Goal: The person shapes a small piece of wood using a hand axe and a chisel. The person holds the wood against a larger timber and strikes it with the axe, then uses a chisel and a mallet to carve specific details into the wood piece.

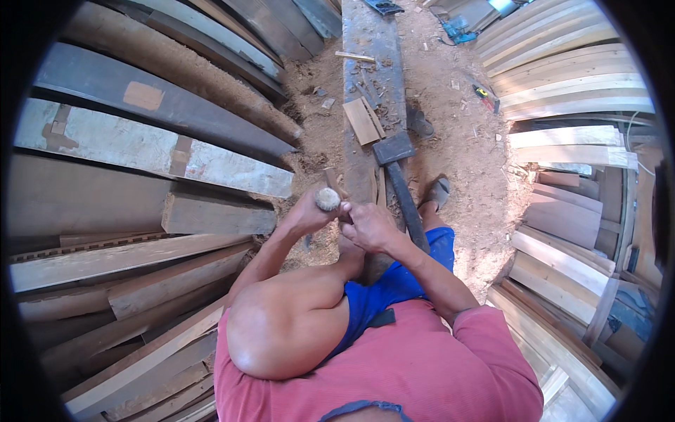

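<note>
My left hand [307, 215] is closed round a wooden tool handle, its pale, worn round end [328, 199] facing up. The tool's working end is hidden below. My right hand [374, 226] is closed with its fingertips against the left fingers; what they pinch, if anything, I cannot make out. Just beyond the handle shows a narrow brown wood piece [333, 180]. A mallet with a dark block head [394, 148] lies to the right, its long dark handle slanting back beside my right forearm. Past the mallet head, a light flat wood piece [361, 122] rests on the bench.
The narrow bench [373, 42] runs away from me, strewn with shavings and scraps. Boards [140, 144] are stacked along the left, more timber [569, 77] on the right. Sawdust covers the floor [464, 126]. A blue power tool [458, 32] and a tape measure [485, 97] lie far right.
</note>
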A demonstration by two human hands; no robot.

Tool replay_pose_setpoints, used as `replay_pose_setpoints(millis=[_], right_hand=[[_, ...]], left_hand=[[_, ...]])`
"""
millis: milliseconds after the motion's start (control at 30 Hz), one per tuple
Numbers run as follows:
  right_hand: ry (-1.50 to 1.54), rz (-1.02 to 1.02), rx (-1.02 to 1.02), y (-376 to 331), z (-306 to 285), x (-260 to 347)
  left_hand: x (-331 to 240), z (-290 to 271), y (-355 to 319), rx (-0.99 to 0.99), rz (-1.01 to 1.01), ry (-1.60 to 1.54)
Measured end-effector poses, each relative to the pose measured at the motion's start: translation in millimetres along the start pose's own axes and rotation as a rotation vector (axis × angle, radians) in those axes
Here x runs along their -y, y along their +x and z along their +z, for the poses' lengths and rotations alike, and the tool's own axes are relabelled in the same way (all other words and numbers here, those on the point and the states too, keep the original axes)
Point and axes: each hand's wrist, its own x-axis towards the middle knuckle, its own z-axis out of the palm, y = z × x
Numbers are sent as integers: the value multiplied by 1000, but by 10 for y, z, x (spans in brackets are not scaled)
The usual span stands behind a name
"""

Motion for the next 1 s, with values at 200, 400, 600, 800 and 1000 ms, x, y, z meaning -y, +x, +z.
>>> replay_pose_setpoints(millis=[200, 400, 600, 800, 1000], right_hand=[[140, 41, -113, -11, -67, -134], [817, -107, 138, 68, -45, -414], [864, 56, -209, 67, -44, -252], [767, -12, -206, 111, 39, -382], [602, 2, -20, 40, -139, -352]], left_hand=[[-12, -66, 19, -78, 78, -317], [6, -141, 47, 84, 272, -520], [58, -80, 127, -74, 223, -207], [90, -28, 79, -57, 143, -254], [138, -38, 83, 103, 193, -284]])
